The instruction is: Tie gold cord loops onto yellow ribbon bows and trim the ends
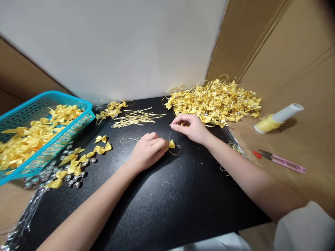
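Note:
My left hand [150, 150] rests low over the black table, its fingers closed on a yellow ribbon bow [171, 144] with thin gold cord. A cord loop [178, 150] shows to the right of the bow, and another loop [129, 140] sticks out left of the hand. One short cord end [170, 135] stands up beside the bow. Just above and to the right, my right hand [192, 129] is curled, thumb and forefinger tips close together near that cord end. Whatever lies between those fingertips is too small to make out.
Loose bows fill a blue basket [87, 104] at left; bows and silver bells [75, 179] lie beside it. Cut gold cords [136, 118] lie behind my hands. Finished-looking corded bows [217, 101] are heaped back right. Pink snips [288, 164] and a cord-wound tube [286, 115] are right.

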A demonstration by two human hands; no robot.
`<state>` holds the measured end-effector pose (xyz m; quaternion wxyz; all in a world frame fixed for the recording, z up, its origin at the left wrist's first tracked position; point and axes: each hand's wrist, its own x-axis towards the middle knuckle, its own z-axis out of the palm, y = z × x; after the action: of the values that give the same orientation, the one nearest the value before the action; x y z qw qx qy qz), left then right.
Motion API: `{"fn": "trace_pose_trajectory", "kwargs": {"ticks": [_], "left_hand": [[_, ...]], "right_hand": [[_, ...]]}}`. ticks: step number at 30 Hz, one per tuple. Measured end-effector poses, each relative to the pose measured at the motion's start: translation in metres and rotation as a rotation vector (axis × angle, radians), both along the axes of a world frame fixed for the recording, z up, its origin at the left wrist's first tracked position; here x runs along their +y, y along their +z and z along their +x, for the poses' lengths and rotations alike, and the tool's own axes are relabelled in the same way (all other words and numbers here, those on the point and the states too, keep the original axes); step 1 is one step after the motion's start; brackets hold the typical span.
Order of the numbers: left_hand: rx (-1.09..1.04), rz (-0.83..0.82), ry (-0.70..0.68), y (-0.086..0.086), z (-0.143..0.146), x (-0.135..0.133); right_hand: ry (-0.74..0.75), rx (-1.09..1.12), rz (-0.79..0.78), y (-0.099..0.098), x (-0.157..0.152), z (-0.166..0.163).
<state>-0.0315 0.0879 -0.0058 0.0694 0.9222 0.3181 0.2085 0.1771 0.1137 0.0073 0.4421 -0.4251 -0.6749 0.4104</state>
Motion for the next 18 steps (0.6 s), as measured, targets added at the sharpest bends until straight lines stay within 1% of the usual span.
{"fn": "trace_pose_trajectory", "kwargs": {"ticks": [7, 9, 11, 13, 16, 18], "left_hand": [[0.138, 0.082, -0.098, 0.0041, -0.0021, -0.0007], [0.169, 0.112, -0.115, 0.0045, -0.0022, -0.0011], [0.168, 0.106, -0.115, 0.0039, -0.0022, -0.0007], [0.133, 0.060, -0.109, 0.0028, -0.0021, 0.0003], [0.012, -0.033, -0.098, 0.0028, -0.0018, 0.0012], [-0.094, -0.094, -0.034, 0.0046, -0.0014, 0.0008]], "right_hand": [[-0.117, 0.022, -0.005, -0.0004, 0.0024, 0.0012], [-0.135, 0.031, -0.007, -0.0015, 0.0037, 0.0020], [-0.139, 0.039, -0.011, -0.0028, 0.0046, 0.0023], [-0.129, 0.052, -0.021, -0.0039, 0.0050, 0.0021], [-0.109, 0.068, -0.041, -0.0051, 0.0049, 0.0012], [-0.105, 0.070, -0.052, -0.0055, 0.0047, 0.0006]]}}
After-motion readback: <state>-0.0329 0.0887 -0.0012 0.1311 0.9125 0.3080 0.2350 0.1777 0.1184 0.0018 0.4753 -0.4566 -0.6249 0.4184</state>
